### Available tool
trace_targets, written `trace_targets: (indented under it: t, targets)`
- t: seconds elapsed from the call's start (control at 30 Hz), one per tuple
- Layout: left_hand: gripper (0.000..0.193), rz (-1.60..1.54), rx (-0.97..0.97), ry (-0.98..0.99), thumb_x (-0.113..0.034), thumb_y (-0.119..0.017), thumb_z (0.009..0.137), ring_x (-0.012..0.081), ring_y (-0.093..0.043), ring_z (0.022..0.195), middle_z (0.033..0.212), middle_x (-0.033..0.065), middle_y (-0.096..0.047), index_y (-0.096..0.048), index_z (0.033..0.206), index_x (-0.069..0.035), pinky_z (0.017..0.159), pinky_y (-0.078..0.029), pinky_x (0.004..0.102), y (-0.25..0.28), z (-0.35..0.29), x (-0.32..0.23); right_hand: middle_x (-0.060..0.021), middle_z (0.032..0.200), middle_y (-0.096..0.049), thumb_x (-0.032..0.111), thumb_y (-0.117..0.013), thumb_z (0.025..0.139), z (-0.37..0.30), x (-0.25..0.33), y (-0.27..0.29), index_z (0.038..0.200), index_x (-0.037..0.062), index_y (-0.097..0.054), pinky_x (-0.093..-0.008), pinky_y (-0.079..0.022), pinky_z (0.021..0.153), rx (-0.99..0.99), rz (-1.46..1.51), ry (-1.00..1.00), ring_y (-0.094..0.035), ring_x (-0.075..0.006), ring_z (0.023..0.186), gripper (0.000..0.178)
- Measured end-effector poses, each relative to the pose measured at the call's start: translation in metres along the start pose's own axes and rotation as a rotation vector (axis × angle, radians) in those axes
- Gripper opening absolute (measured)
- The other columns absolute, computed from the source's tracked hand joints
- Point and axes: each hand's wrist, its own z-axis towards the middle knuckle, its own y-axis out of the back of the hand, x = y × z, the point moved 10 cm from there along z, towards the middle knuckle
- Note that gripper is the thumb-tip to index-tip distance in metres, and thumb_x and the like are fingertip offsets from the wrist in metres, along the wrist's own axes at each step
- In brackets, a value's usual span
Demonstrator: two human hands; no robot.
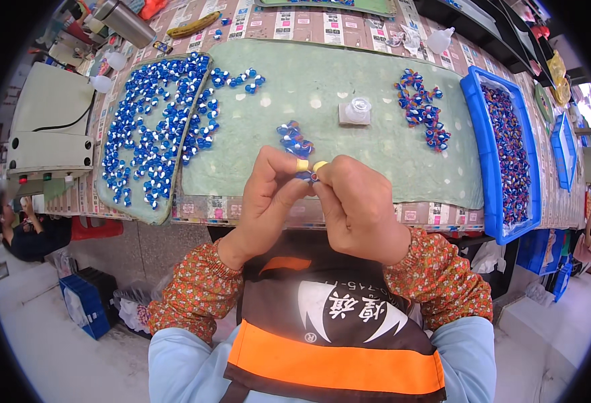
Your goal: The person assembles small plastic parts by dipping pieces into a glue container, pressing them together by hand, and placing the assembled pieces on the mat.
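My left hand [266, 201] and my right hand [361, 205] meet over the near edge of a green cloth mat [376, 174]. Both are closed in a pinch on one small blue plastic piece [306, 176], whose shape is partly covered by the fingers. Yellow covers sit on fingertips of each hand. Just beyond them lies a small pile of blue pieces with reddish parts [295, 139]. A small clear container [358, 109] stands farther back on a pale square base.
Blue-and-white pieces [154, 114] fill a tray on the left and spill onto the mat. Finished-looking blue-red pieces [420, 107] lie to the right, near a full blue crate [534, 201]. A banana [193, 25] and a steel flask [126, 23] are at far left.
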Motion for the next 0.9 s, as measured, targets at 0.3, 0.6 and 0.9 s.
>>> trace_targets:
  t: [0.3,0.6,0.9]
  targets:
    - [0.021,0.234,-0.061,-0.129,-0.001,-0.061,0.102,0.0184,-0.066,0.1,0.112,0.011,-0.061,-0.051,0.121,-0.004,0.087,-0.054,0.0314,0.006,-0.006,0.005,-0.0103,0.076,-0.059,-0.008,-0.064,0.093,-0.012,-0.024,-0.008,0.102,-0.0007,-0.056,-0.0303,-0.045,0.056,0.019,0.25,-0.244,-0.058,-0.0162,0.06,0.014]
    - [0.024,0.412,-0.066,-0.22,-0.002,-0.065,0.099,0.0231,-0.065,0.094,0.109,0.0122,-0.062,-0.054,0.121,-0.005,0.084,-0.053,0.0335,0.005,-0.008,-0.003,-0.0106,0.077,-0.058,-0.008,-0.064,0.093,-0.013,-0.024,-0.008,0.103,-0.0011,-0.057,-0.0305,-0.046,0.056,0.046,0.227,-0.228,-0.059,-0.017,0.061,0.014]
    - [0.02,0.783,-0.066,-0.215,-0.01,-0.071,0.094,0.0276,-0.056,0.105,0.11,0.0105,-0.061,-0.064,0.111,-0.004,0.093,-0.044,0.0368,0.018,0.01,-0.037,-0.0124,0.084,-0.062,0.001,-0.072,0.092,-0.01,-0.039,0.009,0.11,0.0002,-0.063,-0.0332,-0.05,0.062,0.157,0.058,-0.249,-0.064,-0.0221,0.07,0.02]
